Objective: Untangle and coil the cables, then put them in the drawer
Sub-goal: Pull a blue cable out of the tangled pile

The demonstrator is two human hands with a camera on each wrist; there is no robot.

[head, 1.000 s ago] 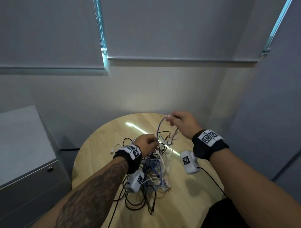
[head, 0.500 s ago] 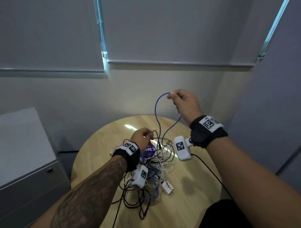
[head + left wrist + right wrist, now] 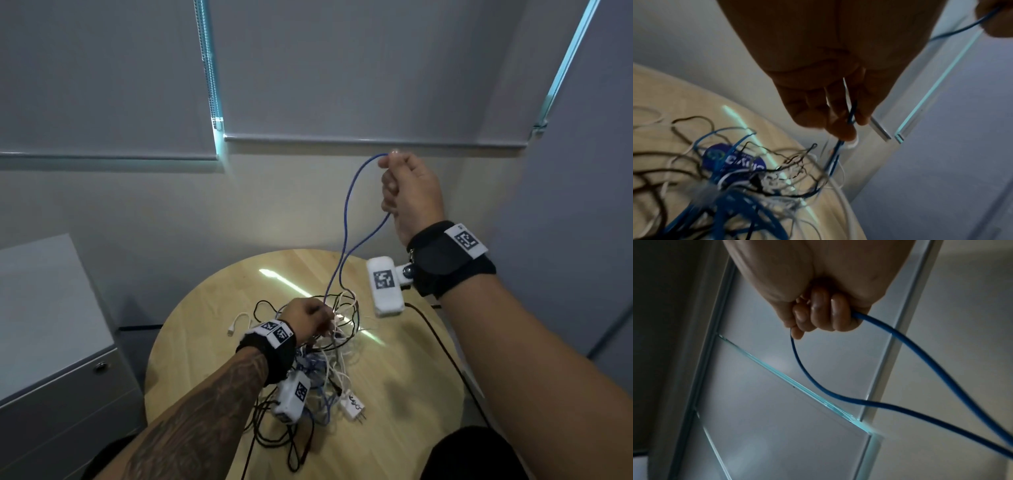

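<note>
A tangle of black, white and blue cables (image 3: 322, 370) (image 3: 740, 181) lies in the middle of a round wooden table (image 3: 394, 370). My right hand (image 3: 407, 188) (image 3: 818, 316) is raised high above the table and grips a loop of the blue cable (image 3: 347, 222) (image 3: 900, 405), whose two strands run down into the pile. My left hand (image 3: 308, 318) (image 3: 838, 116) sits low at the top of the pile, its fingers curled round the blue strand and a thin white cable where they leave the tangle.
A grey cabinet (image 3: 51, 359) with a drawer and round lock (image 3: 99, 366) stands left of the table. A white plug (image 3: 352, 406) lies at the near edge of the pile. Behind are a wall and closed window blinds (image 3: 342, 68).
My right hand has risen steadily from table height to well above it, drawing a long loop of blue cable out of the pile. My left hand stays at the tangle.
</note>
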